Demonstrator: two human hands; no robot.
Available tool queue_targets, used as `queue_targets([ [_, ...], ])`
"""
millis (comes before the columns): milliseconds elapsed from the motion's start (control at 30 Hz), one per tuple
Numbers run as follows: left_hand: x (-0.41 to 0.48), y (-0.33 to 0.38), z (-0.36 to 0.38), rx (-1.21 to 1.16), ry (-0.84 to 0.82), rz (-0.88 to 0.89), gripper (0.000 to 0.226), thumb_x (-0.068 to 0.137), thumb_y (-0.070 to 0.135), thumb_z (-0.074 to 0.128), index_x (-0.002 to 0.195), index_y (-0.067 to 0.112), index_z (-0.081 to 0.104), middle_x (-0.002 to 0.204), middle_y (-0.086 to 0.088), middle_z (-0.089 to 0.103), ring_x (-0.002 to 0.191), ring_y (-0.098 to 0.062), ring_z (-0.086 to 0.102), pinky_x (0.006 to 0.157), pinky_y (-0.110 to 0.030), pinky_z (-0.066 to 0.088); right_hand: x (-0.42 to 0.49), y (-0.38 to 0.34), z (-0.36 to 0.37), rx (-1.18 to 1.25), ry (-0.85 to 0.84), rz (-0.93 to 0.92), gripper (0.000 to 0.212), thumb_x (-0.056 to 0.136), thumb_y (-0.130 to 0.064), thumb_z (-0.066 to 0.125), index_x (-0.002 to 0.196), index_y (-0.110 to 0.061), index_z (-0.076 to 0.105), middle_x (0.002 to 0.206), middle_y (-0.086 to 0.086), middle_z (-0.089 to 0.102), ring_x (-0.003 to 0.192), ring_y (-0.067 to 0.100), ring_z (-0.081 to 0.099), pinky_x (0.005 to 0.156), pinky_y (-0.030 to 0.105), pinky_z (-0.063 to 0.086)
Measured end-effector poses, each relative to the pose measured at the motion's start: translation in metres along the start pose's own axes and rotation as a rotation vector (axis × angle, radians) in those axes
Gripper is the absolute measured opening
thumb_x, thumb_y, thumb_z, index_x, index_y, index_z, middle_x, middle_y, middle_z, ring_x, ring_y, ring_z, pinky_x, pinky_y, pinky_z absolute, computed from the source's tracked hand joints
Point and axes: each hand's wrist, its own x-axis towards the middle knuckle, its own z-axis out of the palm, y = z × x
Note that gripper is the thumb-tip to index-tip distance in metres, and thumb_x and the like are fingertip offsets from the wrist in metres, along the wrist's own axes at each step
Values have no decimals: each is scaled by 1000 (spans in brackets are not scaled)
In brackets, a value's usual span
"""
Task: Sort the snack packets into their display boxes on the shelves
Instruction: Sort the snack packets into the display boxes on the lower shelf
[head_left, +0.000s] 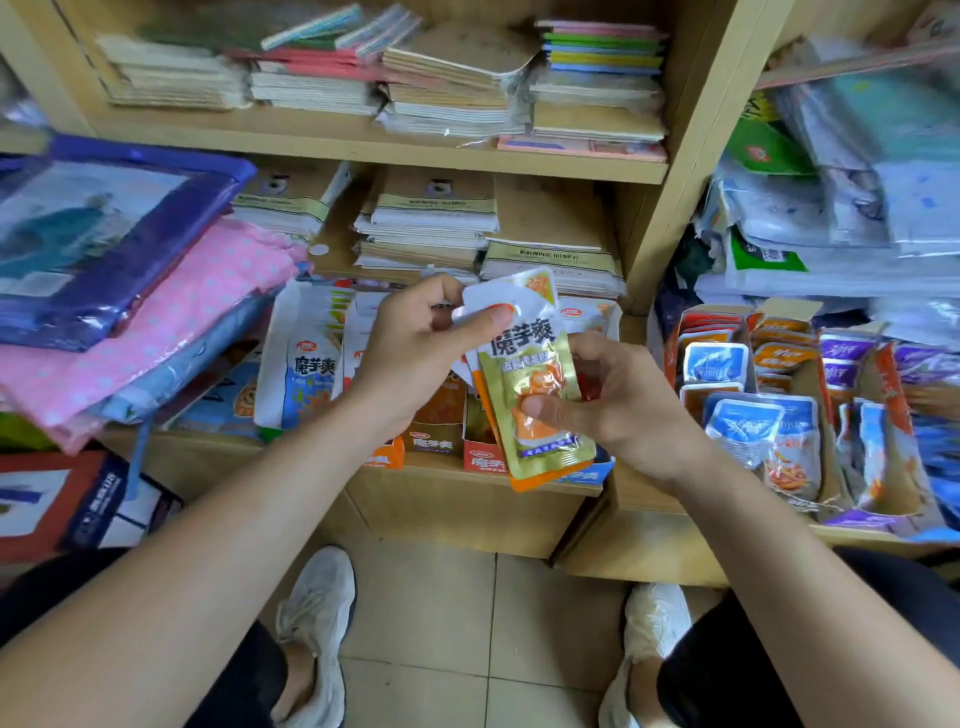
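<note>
The characters 魔芋爽 are printed in large black strokes on the gold packet (530, 374), which is held upright at the front of a small stack of packets (524, 480) in front of the shelf (467, 473); an orange-edged packet shows behind its lower end. The same three characters can be read on the white box flap (306, 364) to the left and on the orange box fronts (480, 460) below the hands. Smaller print on the packet is too blurred to be read.

The stack is gripped by the right hand (613, 405), closed around its right edge with the thumb pressed across the gold packet's lower half. The packet's top left corner is pinched by the left hand (415, 353), thumb on the front, fingers curled behind. To the right, blue and purple packets are stood in open boxes (800, 374); their writing is illegible.
</note>
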Motion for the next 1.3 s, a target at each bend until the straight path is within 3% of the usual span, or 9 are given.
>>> queue_targets([
  [100, 0, 2, 2, 63, 5, -122, 34, 77, 33, 86, 102, 23, 65, 95, 0, 76, 88, -14, 74, 70, -38, 60, 4, 5, 6, 32, 177, -3, 32, 76, -3, 84, 105, -4, 71, 96, 8, 78, 89, 27, 75, 76, 38, 62],
  [200, -4, 1, -1, 135, 22, -221, 55, 66, 36, 92, 108, 22, 59, 97, 0, 73, 85, -9, 74, 60, -24, 56, 10, 7, 20, -59, 307, -47, 31, 73, -13, 88, 99, -11, 72, 91, 2, 78, 84, 20, 75, 75, 39, 61],
  [433, -1, -4, -40, -137, 113, -204, 46, 82, -1, 76, 124, 7, 61, 103, -10, 77, 94, -24, 75, 75, -40, 62, 28, 3, 38, 119, 184, -39, 38, 73, -14, 84, 105, -9, 65, 99, 5, 75, 86, 17, 73, 71, 32, 60],
  [567, 7, -8, -62, -203, 226, -227, 41, 87, -4, 71, 125, 3, 59, 110, -15, 74, 96, -26, 75, 75, -41, 61, 38, 7, 39, 205, 228, 27, 30, 79, 1, 79, 104, -10, 65, 99, 8, 74, 84, 21, 72, 69, 37, 60],
  [700, 10, -13, -63, -206, 216, -221, 41, 87, -6, 70, 124, 5, 57, 110, -16, 74, 99, -30, 74, 84, -51, 60, 44, 10, 48, 340, 184, 63, 40, 70, -12, 81, 107, -9, 65, 102, 10, 75, 90, 26, 73, 73, 41, 61],
  [867, 9, -21, -51, -226, 171, -186, 39, 86, -6, 71, 118, 13, 59, 108, -10, 75, 106, -26, 71, 91, -47, 57, 46, 16, 60, 211, 212, 51, 34, 80, 1, 79, 109, -9, 66, 102, 10, 76, 90, 30, 74, 73, 44, 62],
  [1100, 5, -17, -56, -106, 252, -217, 11, 95, 17, 69, 106, 17, 69, 94, -7, 74, 71, -15, 69, 54, -23, 52, 49, 19, 54, 322, 355, 64, 23, 88, -2, 71, 108, -13, 67, 103, 7, 76, 95, 32, 73, 72, 45, 61],
  [1200, 7, -19, -57, -82, 259, -183, 12, 98, 18, 63, 108, 21, 71, 96, -3, 74, 73, -12, 69, 62, -23, 55, 49, 18, 44, 365, 479, 58, 25, 90, -3, 70, 114, -8, 66, 106, 10, 75, 98, 35, 72, 76, 48, 61],
  [1300, 12, -31, -60, 402, 229, 73, 20, 95, 19, 66, 113, 28, 70, 93, 15, 71, 86, 2, 66, 76, -20, 53, 47, 15, 22, 387, 600, 33, 27, 92, -5, 67, 118, -3, 63, 108, 11, 75, 95, 32, 74, 67, 43, 62],
])
